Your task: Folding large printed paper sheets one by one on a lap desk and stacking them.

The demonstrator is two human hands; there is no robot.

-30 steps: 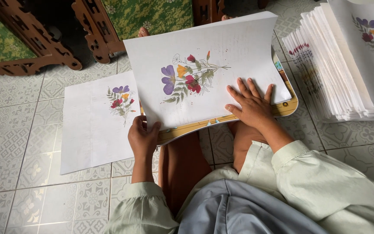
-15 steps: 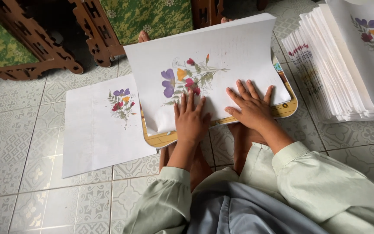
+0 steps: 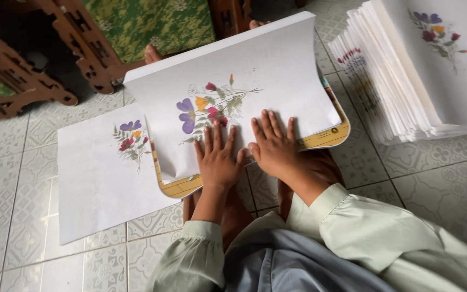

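A folded white sheet [image 3: 277,70] with pressed flowers [image 3: 206,111] on it lies on a yellow-edged board [image 3: 331,135] across my lap. My left hand [image 3: 218,158] rests flat on the sheet just below the flowers, fingers spread. Beside it, my right hand [image 3: 275,147] presses flat on the sheet's near edge, its fingers apart too. The two hands almost touch. The sheet's far edge curls upward.
Another flower sheet [image 3: 95,173] lies on the tiled floor at left. A tall stack of similar sheets [image 3: 406,75] stands at right. Carved dark wooden furniture [image 3: 55,51] with green cushions stands behind. My bare toes [image 3: 152,53] show past the board.
My left hand moved from the board's left edge onto the sheet, coming to rest flat below the flowers. My right hand slid left along the sheet toward it.
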